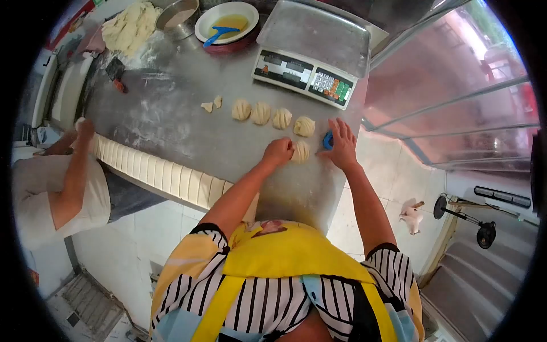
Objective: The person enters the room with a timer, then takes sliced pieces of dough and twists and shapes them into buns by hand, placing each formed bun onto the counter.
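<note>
My left hand (pixel 278 151) is closed, its fingertips pinching the left edge of a twisted dough bun (pixel 301 152) on the metal worktop. To the right of that bun, my right hand (pixel 342 143) has its fingers stretched out over the table edge. Its thumb side lies against a small round blue object (pixel 327 140), whose kind I cannot make out. Just beyond my hands, a shaped dough bun (pixel 304 126) ends a row with several similar twisted buns (pixel 261 113). Two small dough scraps (pixel 207 106) lie left of the row.
A digital scale (pixel 305 77) stands at the back right. Behind are a white bowl (pixel 201 25) of yellow liquid with a blue brush (pixel 220 35), a metal pot (pixel 191 27) and a dough mass (pixel 131 27). Cut dough strips (pixel 159 172) line the front edge beside another person (pixel 62 188).
</note>
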The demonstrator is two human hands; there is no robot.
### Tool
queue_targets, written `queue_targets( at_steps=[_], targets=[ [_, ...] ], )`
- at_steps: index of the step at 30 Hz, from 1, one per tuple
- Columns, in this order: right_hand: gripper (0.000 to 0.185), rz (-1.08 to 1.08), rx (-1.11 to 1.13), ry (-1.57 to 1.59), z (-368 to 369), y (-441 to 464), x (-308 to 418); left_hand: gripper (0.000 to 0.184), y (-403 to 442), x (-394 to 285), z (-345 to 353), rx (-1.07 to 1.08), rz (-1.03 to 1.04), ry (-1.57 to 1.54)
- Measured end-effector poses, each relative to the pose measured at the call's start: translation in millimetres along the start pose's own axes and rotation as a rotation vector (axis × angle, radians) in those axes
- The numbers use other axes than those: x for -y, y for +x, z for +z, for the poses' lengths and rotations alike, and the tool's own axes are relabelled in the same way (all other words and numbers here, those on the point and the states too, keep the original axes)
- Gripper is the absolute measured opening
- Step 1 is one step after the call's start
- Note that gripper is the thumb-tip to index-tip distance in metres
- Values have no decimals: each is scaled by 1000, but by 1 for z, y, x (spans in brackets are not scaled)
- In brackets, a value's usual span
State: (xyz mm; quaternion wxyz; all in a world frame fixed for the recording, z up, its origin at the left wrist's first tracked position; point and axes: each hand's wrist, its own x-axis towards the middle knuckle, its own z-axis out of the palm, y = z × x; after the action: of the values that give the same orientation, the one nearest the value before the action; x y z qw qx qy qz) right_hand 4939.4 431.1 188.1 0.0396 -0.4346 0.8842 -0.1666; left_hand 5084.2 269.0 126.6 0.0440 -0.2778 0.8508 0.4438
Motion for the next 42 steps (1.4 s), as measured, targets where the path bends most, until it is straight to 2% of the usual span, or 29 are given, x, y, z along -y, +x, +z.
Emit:
queue_targets(
  at_steps=[3, 6, 9, 12, 13, 15, 17, 19, 21, 23, 25, 28, 30, 32, 33, 36, 39, 42],
  targets=[
    [83, 7, 26, 61, 19, -2, -17, 22, -6, 15, 8, 1, 116, -27],
    [79, -6, 79, 77, 32, -34, -10, 19, -14, 18, 4, 94, 7, -220],
    [80, -20, 126, 115, 27, -90, 38, 17, -20, -36, -19, 109, -103, -526],
    [79, 45, 164, 164, 12, -108, 58, 16, 7, -79, -3, 138, -7, -463],
    [78, 81, 181, 175, 6, -111, 60, 15, 19, -82, 12, 49, 50, -283],
    [78, 193, 177, 269, 13, -113, 27, 15, 47, -73, 51, -134, 177, 70],
    [80, 291, 147, 313, -1, -104, 1, 13, 57, -63, 69, -121, 182, 67],
    [77, 144, -88, 294, -10, -69, -13, 13, 50, -67, 60, -88, 188, 82],
    [76, 86, -45, 325, -8, -37, -10, 15, 22, -82, 16, -48, 185, 111],
    [77, 64, 13, 327, 16, -17, -20, 21, 0, -62, -14, 2, 220, 68],
    [77, 46, 31, 318, 28, -3, -23, 29, -28, -38, -41, 58, 137, -21],
    [78, 39, 45, 288, 34, 4, -27, 31, -71, -14, -73, 15, -140, -348],
    [80, 49, 84, 259, 33, 8, -26, 32, -90, -1, -90, -33, -155, -244],
    [83, -6, 27, 158, 4, -7, -9, 32, -119, 9, -95, -70, -169, -221],
    [90, 43, 85, 171, 0, -20, -4, 32, -125, 12, -98, -105, -157, -247],
    [96, -157, 390, 196, -29, -72, 27, 31, -148, 12, -99, -164, -156, -301],
    [100, -223, 402, 180, -25, -104, 30, 32, -171, 13, -92, -201, -112, -273],
    [98, -424, 463, 162, -13, -107, 39, 33, -196, 6, -85, -209, -116, -229]
  ],
)
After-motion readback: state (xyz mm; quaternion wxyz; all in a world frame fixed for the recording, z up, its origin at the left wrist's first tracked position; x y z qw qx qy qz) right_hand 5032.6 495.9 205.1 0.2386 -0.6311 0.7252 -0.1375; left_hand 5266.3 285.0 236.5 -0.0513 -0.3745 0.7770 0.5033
